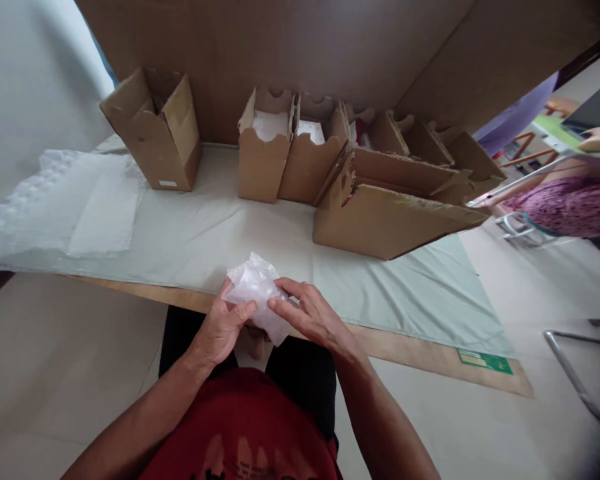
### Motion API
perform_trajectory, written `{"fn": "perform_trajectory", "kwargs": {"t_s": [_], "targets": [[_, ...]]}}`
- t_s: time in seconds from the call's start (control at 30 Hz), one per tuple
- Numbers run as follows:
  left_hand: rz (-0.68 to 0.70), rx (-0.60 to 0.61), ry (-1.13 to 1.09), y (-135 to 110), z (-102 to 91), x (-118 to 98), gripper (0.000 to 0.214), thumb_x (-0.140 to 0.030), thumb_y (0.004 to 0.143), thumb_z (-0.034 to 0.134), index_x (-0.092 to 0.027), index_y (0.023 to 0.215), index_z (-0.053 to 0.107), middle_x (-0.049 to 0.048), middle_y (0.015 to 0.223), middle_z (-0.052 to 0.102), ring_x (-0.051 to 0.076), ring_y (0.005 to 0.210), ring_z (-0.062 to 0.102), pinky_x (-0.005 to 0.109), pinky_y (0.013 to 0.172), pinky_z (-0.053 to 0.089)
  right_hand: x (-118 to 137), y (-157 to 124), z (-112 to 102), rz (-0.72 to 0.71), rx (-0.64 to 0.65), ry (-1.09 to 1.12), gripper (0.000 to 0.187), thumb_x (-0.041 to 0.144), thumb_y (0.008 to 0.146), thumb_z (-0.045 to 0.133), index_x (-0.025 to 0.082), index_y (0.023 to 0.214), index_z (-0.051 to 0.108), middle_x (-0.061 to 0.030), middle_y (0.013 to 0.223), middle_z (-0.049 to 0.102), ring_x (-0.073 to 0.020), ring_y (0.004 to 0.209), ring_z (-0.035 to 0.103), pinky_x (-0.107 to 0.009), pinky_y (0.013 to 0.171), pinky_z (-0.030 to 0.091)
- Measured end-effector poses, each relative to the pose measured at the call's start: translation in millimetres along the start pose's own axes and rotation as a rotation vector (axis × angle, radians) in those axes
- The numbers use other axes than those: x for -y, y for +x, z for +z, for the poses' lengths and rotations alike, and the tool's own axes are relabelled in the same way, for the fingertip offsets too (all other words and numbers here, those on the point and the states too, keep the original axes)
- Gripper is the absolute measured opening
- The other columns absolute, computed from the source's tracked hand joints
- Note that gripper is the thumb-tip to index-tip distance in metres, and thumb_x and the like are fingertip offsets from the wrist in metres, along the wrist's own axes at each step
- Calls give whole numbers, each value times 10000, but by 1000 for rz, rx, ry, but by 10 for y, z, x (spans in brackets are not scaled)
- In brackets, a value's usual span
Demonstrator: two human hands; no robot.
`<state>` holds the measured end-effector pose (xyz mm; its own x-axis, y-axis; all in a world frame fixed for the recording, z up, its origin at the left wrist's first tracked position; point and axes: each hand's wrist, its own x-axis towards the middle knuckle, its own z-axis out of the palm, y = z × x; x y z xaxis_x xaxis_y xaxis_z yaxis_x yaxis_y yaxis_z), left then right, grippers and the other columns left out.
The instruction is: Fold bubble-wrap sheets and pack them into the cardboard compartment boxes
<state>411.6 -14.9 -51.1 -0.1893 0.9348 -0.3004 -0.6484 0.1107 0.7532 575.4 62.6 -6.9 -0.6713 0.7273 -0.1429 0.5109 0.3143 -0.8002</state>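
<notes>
Both my hands hold a small bundle wrapped in white bubble wrap (257, 288) at the near edge of the table (230, 230). My left hand (223, 327) grips it from below and the left, thumb pressed on the wrap. From the right, my right hand (307, 312) pinches the wrap with its fingers curled over it. What is inside the wrap is hidden.
A stack of bubble wrap sheets (60, 200) lies at the table's left. An open cardboard box (155, 130) stands behind it, two small boxes (290, 147) with white filling in the middle, and a larger flat box (387, 207) at the right. Another person (570, 200) sits far right.
</notes>
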Motion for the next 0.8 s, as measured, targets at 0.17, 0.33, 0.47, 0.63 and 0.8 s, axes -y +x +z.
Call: {"fn": "perform_trajectory", "kwargs": {"t_s": [0.17, 0.33, 0.47, 0.63, 0.8], "targets": [[37, -59, 2, -31, -60, 90, 644, -349, 634, 902, -197, 1185, 605, 33, 979, 717, 198, 885, 690, 307, 798, 557, -37, -25, 70, -32, -206, 5, 330, 524, 915, 625, 216, 1018, 688, -37, 909, 684, -207, 849, 606, -353, 824, 449], [17, 61, 172, -48, -156, 30, 876, -347, 669, 893, -249, 1433, 476, 55, 1139, 698, 204, 986, 676, 270, 821, 533, -207, 15, 9, -28, -154, 253, 575, 612, 829, 697, 225, 1250, 631, -105, 1267, 659, -270, 1096, 615, -420, 943, 479], [-5, 225, 414, -90, -113, -71, 929, -359, 750, 824, -252, 1547, 359, 111, 1336, 635, 260, 1095, 664, 343, 925, 535, -250, 9, 10, -52, 144, 413, 734, 568, 743, 819, 227, 1345, 576, -77, 1240, 663, -250, 1076, 615, -394, 935, 492], [-12, 195, 648, -118, 1, -83, 869, -326, 810, 711, -213, 1577, 317, 143, 1374, 607, 281, 1104, 661, 420, 990, 518, -219, -88, 33, 11, 170, 411, 707, 507, 688, 884, 209, 1253, 582, -41, 1075, 681, -192, 916, 620, -299, 772, 493], [114, 165, 824, -54, 50, 92, 787, -276, 814, 641, -212, 1547, 363, 151, 1412, 547, 304, 1222, 600, 484, 1069, 468, -202, -223, 18, 100, 81, 253, 470, 398, 718, 843, 207, 1057, 580, 2, 904, 645, -154, 772, 571, -240, 624, 405]]}}
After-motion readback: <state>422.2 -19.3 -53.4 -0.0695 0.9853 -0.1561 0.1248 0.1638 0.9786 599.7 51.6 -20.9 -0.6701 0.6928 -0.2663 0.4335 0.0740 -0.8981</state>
